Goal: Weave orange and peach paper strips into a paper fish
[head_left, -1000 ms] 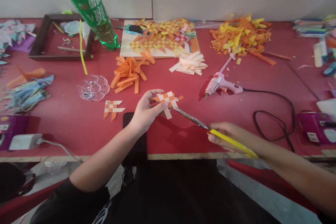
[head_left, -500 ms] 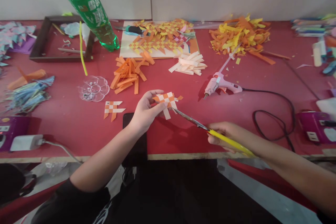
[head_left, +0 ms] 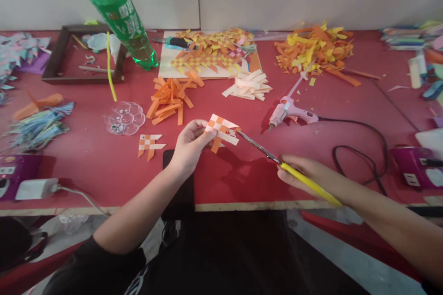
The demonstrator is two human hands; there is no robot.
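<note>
My left hand [head_left: 191, 147] pinches a small woven paper fish [head_left: 221, 128] in orange and pale pink checks between thumb and fingers, above the table. My right hand [head_left: 300, 173] is closed around yellow-handled scissors [head_left: 308, 184]. Their metal blades point left, and the tips are at the fish's right side by an orange strip end. Whether the blades are parted is too small to tell. A similar woven fish [head_left: 149, 144] lies on the table left of my left hand. Beneath my left forearm is a black phone-like slab [head_left: 182, 198], partly hidden.
Piles of orange strips [head_left: 169, 101] and pale pink strips [head_left: 247, 85] lie beyond my hands. A pink glue gun [head_left: 292, 111] with a black cord rests to the right. A green bottle [head_left: 121, 18], a wooden frame [head_left: 51, 67] and a clear flower-shaped dish [head_left: 127, 117] stand left.
My left hand has turned the woven fish, so its strip ends now point right and down. The scissors have shifted slightly right and up, their tips now at another strip end.
</note>
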